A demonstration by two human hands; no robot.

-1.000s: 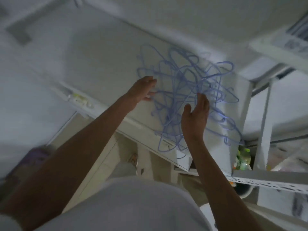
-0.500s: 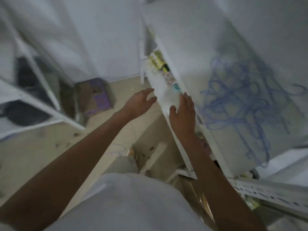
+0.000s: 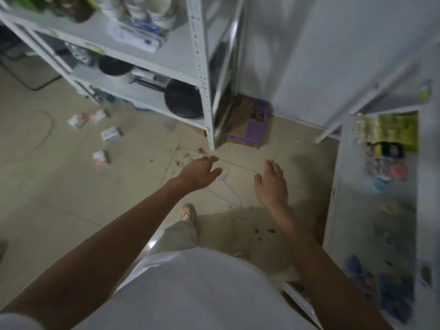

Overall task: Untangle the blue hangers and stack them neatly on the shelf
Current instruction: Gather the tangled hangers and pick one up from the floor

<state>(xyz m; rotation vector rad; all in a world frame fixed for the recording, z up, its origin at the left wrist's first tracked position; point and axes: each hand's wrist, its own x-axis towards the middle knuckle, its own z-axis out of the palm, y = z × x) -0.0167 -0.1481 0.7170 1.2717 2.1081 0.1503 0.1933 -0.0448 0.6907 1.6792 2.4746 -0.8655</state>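
Down at the near edge a white shirt [image 3: 190,289] fills the view, with pale grey trousers [image 3: 177,236] and a sandalled foot [image 3: 187,211] on the beige tiled floor [image 3: 59,198] beneath. Both bare arms reach forward over that floor: the left hand [image 3: 200,173] and the right hand [image 3: 272,184] hang with fingers loosely spread, grasping nothing. Between them, lying flat on the tiles, is a thin blue wire hanger [image 3: 225,189], partly hidden behind the left hand; neither hand touches it. Dark crumbs of dirt [image 3: 264,231] speckle the floor near the feet. At the right stands a white shelving unit [image 3: 333,186], blurred, whose compartments hold yellow-green packets [image 3: 397,129] above and a mass of blue stuff [image 3: 378,287] lower down that I cannot make out clearly. Small cardboard boxes [image 3: 110,134] lie scattered on the floor to the left. Further off, a purple and brown cardboard box [image 3: 250,122] sits in the corner against the white wall [image 3: 321,55], just beside the post of a white metal rack [image 3: 204,75]. That rack carries a black frying pan [image 3: 183,97] and a dark pot [image 3: 115,66] on its lower shelf, and pale cups [image 3: 159,9] on the one above.
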